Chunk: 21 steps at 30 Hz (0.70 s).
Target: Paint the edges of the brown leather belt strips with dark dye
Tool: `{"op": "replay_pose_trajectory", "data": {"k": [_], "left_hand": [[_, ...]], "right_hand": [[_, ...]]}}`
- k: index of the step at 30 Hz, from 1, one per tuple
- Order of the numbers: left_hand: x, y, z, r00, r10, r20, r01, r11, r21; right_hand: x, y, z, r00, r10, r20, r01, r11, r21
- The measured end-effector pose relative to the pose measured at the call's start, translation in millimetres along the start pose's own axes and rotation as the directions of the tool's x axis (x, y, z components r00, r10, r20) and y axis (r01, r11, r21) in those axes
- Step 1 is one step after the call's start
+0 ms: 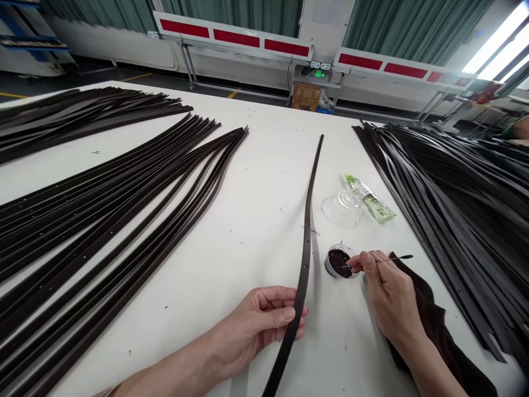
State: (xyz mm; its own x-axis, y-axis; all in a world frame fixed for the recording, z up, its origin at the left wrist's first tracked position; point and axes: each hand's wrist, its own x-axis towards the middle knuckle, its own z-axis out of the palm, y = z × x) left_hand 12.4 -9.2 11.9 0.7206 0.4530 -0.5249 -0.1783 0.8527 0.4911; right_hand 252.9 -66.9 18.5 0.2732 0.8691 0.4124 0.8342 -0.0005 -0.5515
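Dark brown strap [308, 231] runs lengthwise down the white desk [256, 182]. Its near part is pinched edge-up between the thumb and fingers of the left hand [264, 325], palm turned inward. The right hand [388, 292] grips a thin stick [386, 259], tip dipped into a small pot of dark paste [339, 263] just beside the strap, wrist resting on a dark cloth [433, 325]. On both sides lie piles of straps [103, 220]. Green curtains [413, 25] and red-and-white barriers [231, 36] line the far wall.
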Motion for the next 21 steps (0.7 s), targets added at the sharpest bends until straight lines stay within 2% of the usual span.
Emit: {"op": "replay_pose_trajectory", "data": {"k": [13, 18, 21], "left_hand": [[0, 0, -0.6, 1.0, 0.004, 0.021, -0.005, 1.0, 0.024], [0, 0, -1.4, 1.0, 0.004, 0.013, -0.005, 0.999, 0.036], [0, -1, -2.2, 1.0, 0.003, -0.011, -0.002, 0.999, 0.042]], "right_hand": [[9, 8, 11, 0.984, -0.177, 0.016, 0.178, 0.974, -0.138], [10, 10, 13, 0.985, -0.173, 0.026, 0.175, 0.976, -0.127], [9, 6, 9, 0.99, -0.139, -0.016, 0.136, 0.985, -0.106]]}}
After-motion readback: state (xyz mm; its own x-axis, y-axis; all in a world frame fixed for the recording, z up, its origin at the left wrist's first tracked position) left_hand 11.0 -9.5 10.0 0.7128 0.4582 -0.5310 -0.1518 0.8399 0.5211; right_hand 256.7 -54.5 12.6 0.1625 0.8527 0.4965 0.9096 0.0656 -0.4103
